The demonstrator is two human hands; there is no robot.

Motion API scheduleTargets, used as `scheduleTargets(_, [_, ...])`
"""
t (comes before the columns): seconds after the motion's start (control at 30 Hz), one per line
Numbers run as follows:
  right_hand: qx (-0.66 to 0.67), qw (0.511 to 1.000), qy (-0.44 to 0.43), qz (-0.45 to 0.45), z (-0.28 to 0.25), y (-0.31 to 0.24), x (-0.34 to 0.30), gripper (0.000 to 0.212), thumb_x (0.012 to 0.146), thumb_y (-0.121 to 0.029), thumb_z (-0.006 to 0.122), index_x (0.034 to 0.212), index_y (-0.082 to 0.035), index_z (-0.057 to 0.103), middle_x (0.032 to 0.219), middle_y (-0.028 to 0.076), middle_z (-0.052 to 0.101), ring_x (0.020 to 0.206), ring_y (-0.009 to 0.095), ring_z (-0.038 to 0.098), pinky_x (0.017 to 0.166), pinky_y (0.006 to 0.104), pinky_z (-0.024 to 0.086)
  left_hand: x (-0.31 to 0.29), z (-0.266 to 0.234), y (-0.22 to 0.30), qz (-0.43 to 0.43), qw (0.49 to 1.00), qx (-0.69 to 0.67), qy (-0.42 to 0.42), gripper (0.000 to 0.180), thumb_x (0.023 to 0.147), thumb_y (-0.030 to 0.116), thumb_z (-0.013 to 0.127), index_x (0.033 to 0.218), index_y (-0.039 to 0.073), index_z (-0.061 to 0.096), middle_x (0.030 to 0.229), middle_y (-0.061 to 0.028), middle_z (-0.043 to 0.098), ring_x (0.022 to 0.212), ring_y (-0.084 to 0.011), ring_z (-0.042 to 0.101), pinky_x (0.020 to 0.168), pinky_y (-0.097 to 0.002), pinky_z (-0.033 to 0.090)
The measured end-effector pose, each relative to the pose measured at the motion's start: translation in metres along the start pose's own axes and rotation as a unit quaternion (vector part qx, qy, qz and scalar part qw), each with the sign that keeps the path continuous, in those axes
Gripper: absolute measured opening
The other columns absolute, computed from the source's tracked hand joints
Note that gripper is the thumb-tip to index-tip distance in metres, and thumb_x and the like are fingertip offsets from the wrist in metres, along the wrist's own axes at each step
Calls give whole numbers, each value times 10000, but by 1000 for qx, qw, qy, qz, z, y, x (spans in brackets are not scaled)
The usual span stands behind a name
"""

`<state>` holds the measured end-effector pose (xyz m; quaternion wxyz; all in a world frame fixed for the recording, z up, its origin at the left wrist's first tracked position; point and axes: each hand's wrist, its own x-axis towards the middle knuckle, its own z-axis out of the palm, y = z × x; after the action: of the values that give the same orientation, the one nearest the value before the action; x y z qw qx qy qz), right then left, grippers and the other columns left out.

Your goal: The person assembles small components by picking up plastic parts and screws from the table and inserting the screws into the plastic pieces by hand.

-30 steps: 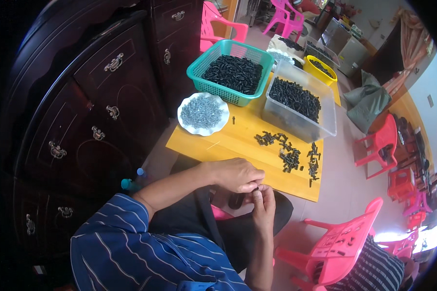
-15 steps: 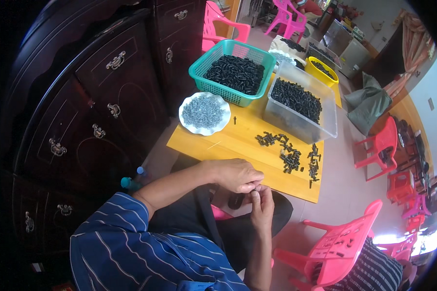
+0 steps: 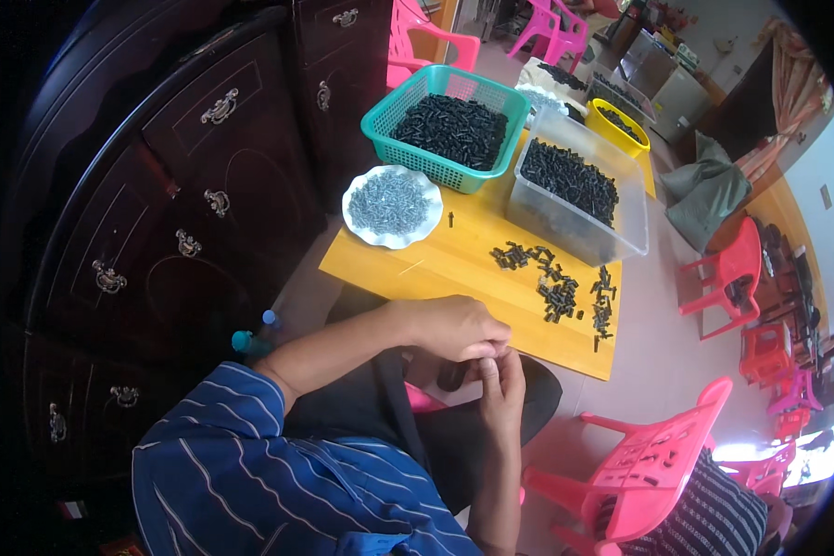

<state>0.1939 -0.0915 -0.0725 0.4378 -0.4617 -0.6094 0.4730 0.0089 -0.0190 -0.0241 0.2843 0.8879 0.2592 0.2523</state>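
Note:
Just off the front edge of the yellow table (image 3: 468, 273), over my lap, my two hands meet. My left hand (image 3: 459, 329) is closed, its thumb and fingertips pressed together. My right hand (image 3: 503, 389) pinches at the same spot, thumb raised, directly beside the left fingertips. Whatever they hold is small and hidden by the fingers. On the table beyond lie loose small black parts (image 3: 558, 301) in scattered clusters. A white scalloped plate (image 3: 433, 218) carries many small clear or silvery pieces. One single black part (image 3: 451, 220) lies right of the plate.
A teal basket (image 3: 426, 165) and a clear plastic bin (image 3: 565, 230), both full of black parts, stand at the table's back. Behind them is a yellow basin (image 3: 638, 148). A dark cabinet (image 3: 162, 278) stands left, a pink chair (image 3: 653, 463) right. Bottles (image 3: 243, 341) are near my left elbow.
The view has shifted slightly. Both hands stay together at the same place, with the left fingers curled over a little more toward the right hand. Nothing on the table has visibly moved.

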Motion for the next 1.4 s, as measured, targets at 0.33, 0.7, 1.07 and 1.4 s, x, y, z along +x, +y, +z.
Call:
scheduleTargets(0.33, [240,967,-39,78,-9,-2,3,295,1009,-221,592,1192,11,582,916,21,623,779,97,569,719,233,459,4,-8,5,-27,994,-95,-41,203,868,125,626,1041,64,712,927,-125,716,875,-295,691,794,-382,532])
scheduleTargets(0.7, [341,931,-41,127,-10,-14,2,247,1002,-242,616,1106,-18,625,875,-1,614,738,76,527,690,235,430,7,-7,12,-7,992,-123,19,112,834,97,671,918,38,715,849,-103,715,770,-264,693,722,-365,532])
scheduleTargets(1.07, [315,943,96,38,-7,4,4,189,1022,-268,581,1067,-94,522,930,12,596,788,97,582,732,234,485,8,6,12,-37,994,-58,79,203,826,220,765,939,59,715,770,-88,657,588,-211,600,568,-335,469])
scheduleTargets(1.4, [248,959,136,-1,-5,21,3,176,1041,-251,543,1090,-91,489,951,21,582,807,96,572,737,239,474,13,12,24,-101,984,-123,82,113,827,131,695,834,19,678,729,-71,685,657,-194,675,645,-334,529])
